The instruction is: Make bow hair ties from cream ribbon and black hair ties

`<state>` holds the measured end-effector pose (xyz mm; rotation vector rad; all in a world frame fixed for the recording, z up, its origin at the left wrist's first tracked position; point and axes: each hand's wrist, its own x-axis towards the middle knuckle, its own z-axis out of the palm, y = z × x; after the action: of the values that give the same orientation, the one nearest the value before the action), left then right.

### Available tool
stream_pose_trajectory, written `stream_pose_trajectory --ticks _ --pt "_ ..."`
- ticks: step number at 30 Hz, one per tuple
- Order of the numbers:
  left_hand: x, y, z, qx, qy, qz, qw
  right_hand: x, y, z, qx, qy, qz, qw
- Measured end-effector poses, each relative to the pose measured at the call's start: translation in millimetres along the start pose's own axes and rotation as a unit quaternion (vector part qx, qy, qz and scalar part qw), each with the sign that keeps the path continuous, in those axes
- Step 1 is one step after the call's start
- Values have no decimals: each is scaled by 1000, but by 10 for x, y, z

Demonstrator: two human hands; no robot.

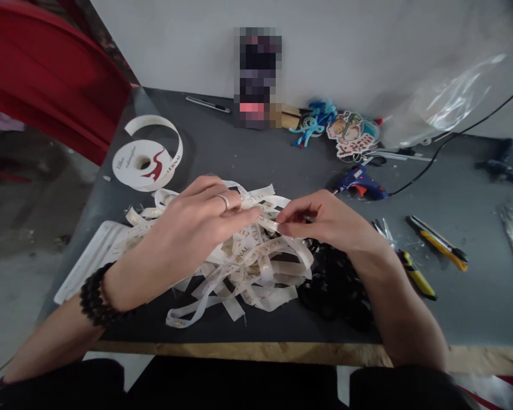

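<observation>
A heap of cut cream ribbon strips (243, 267) with gold lettering lies on the dark grey table (474, 273) in front of me. My left hand (196, 228), with a ring and a black bead bracelet, rests on the heap, fingers curled over a strip. My right hand (325, 219) pinches the end of the same strip between thumb and fingertips. The two hands meet near the top of the heap. A pile of black pieces (337, 285) lies under my right wrist.
A cream ribbon spool (143, 162) sits at the back left. A blue glue gun (361, 183) with a black cord, yellow cutters (438, 242), yellow-handled scissors (412, 273), decorations (350, 134) and a clear bag (444, 105) lie to the right. A red chair (47, 80) stands left.
</observation>
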<state>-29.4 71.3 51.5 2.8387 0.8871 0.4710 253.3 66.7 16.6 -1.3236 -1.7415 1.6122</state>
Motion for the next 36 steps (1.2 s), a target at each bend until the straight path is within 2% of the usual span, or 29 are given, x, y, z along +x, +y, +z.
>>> stream_pose_trajectory --ticks 3,6,9,12,19,22,24,30,36 --pt "60 8 -36 14 -23 35 999 -14 -31 -23 -50 8 -38 998" --pt "123 9 -52 -13 -38 21 999 -30 -64 -50 -105 3 -59 993" --pt "161 -2 -44 -31 -42 10 999 -36 -57 -41 -130 -3 -45 990" --pt "168 -16 -29 -22 -47 13 999 -31 -11 -1 -112 5 -30 993" --pt "126 -62 -33 -40 -37 9 998 17 4 80 -20 63 -60 996" --pt "89 -76 -35 -26 -40 30 998 34 -13 91 -7 112 -70 991" --pt "69 -74 -38 2 -39 50 998 39 -2 80 -20 124 -77 989" --pt "70 -45 -54 70 -25 80 994 21 7 -1 -157 78 -60 983" --pt "65 -62 -1 59 -12 101 993 -21 -44 -53 -171 65 -104 978"
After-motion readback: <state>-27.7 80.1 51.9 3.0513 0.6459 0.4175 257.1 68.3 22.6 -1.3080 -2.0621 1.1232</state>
